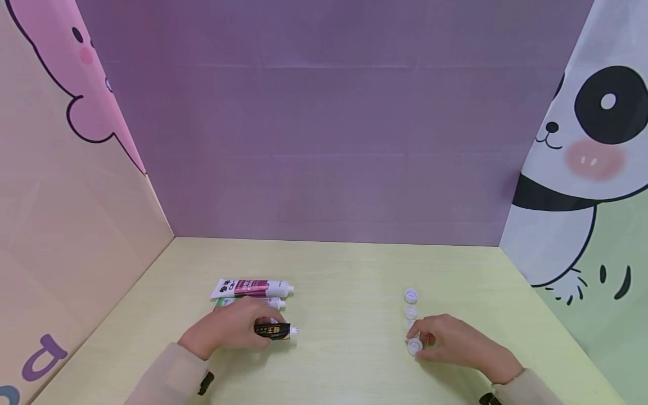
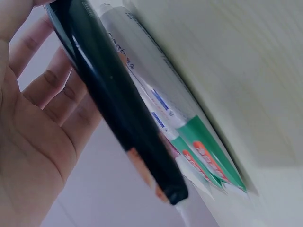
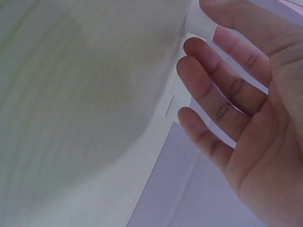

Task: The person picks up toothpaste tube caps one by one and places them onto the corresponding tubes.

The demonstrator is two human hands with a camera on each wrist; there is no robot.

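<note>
On the left side of the table, my left hand point(image 1: 235, 326) pinches a black toothpaste tube point(image 1: 273, 332), its white nozzle facing right. Behind it lies a white and green toothpaste tube point(image 1: 275, 302), partly covered by the hand. The left wrist view shows the black tube point(image 2: 113, 94) tilted in front of white tubes with green ends point(image 2: 208, 149). At the right, my right hand point(image 1: 448, 340) pinches a round white cap point(image 1: 414, 346) between thumb and index finger. That cap point(image 3: 200, 22) also shows in the right wrist view, where the other fingers are loosely bent.
Farthest back on the left lies a white and maroon toothpaste tube point(image 1: 253, 288). Beyond my right hand, further white caps point(image 1: 411, 295) stand in a line running away from me. A purple panel point(image 1: 334, 140) closes the back, with printed panels at both sides.
</note>
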